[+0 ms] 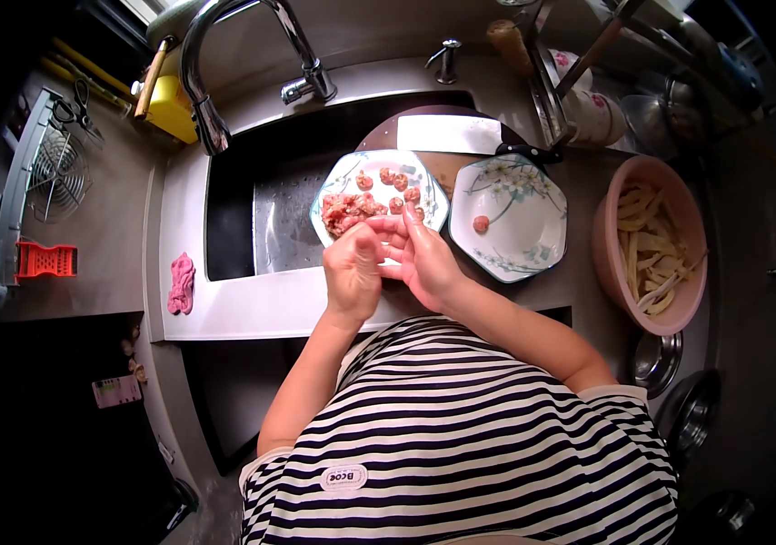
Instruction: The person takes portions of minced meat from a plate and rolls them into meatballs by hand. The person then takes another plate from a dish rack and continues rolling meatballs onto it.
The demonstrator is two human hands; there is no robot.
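My left hand (353, 275) is curled closed at the near edge of a white patterned plate (417, 163), and its inner side is hidden from me. My right hand (425, 264) is cupped beside it, thumb up and fingers apart, the fingers meeting the left hand. No object shows in the visible part of its palm. On that plate lie a mound of raw minced meat (342, 211) and several small meatballs (388, 175). To the right, a second floral plate (526, 226) holds one meatball (481, 223).
A dark sink (280, 230) with a chrome faucet (209, 127) lies behind and left. At right stands a pink basin (607, 260) of pale cut strips (650, 236). A knife (450, 133) rests behind the plates. A pink cloth (181, 283) and red grater (46, 262) are left.
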